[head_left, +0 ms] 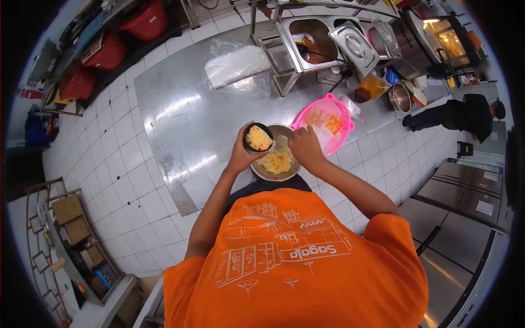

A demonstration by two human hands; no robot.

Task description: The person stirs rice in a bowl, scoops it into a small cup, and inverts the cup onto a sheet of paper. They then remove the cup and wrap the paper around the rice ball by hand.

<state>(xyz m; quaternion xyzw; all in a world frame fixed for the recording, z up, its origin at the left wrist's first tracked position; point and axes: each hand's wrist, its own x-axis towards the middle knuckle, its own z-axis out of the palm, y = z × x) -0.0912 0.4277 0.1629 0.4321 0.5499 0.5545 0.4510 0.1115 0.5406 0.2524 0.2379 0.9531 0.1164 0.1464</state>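
My left hand [242, 154] holds a small black bowl [258, 137] filled with yellow food, lifted just over the rim of a metal bowl. The metal bowl [277, 162] sits on the steel counter in front of me and holds more of the same yellow food. My right hand [305, 147] hovers over the right side of the metal bowl with fingers closed, apparently on a spoon or scoop that I cannot see clearly.
A pink basket [328, 121] with bagged food stands right of the metal bowl. A clear plastic bag [235, 68] lies further back on the counter [175, 120]. Steel food trays with lids [328, 38] sit behind. Another person [459, 115] stands far right.
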